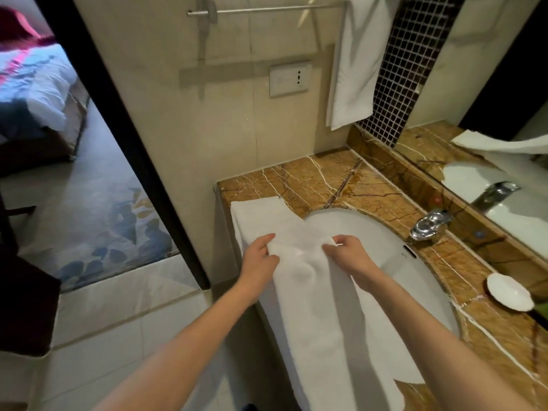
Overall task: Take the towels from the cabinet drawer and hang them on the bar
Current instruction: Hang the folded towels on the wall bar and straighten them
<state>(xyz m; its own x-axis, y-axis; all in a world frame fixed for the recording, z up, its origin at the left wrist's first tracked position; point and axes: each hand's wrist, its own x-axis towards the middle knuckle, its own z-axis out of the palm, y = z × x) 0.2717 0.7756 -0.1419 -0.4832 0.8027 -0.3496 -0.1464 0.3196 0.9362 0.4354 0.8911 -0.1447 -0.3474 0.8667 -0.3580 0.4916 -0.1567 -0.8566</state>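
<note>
Lying over the brown marble desk (296, 179) at centre frame, long white cloth towel (314, 307) pinched by curled left hand (261, 258) and right hand (348, 256), second white towel (355, 63) hung on chrome bar (267, 9), upper right

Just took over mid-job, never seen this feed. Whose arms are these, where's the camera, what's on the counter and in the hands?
No machine here: these are a person's bare arms, filmed by one wide-angle camera worn on their head, looking down. The left hand and right hand each pinch the upper edge of a white towel that drapes over the front of the sink. More white cloth lies flat on the marble counter beyond the hands; whether it is a second towel I cannot tell. A faucet and a small white dish sit there. One hung towel is already on the bar.
</note>
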